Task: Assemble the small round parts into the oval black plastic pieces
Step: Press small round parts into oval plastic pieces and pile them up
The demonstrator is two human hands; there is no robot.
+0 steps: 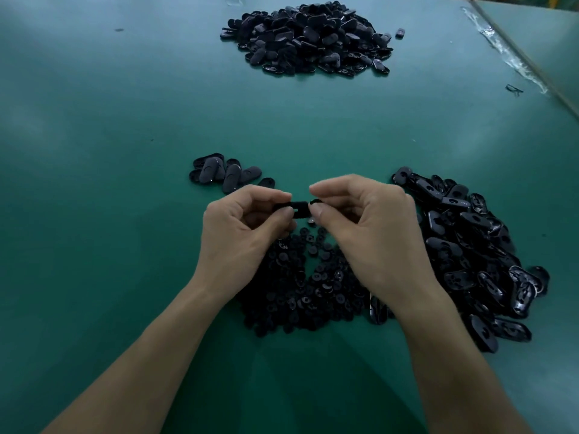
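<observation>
2 hands [247,223] [372,227], 3 oval-pc heaps [308,36] [219,172] [470,245], 1 round-part heap [300,292], 1 table [94,151]

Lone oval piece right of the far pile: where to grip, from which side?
Pinch the lone oval piece across its narrow width, from above. It seems to lie flat on the table, just clear of the far pile, so both long edges look free.

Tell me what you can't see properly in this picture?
Head view: held oval piece, mostly covered by fingers of left hand and right hand; round part inside or not, cannot tell.
Dark round parts pile: partly hidden under both wrists.
Small black object by far right edge: too small to identify.
</observation>
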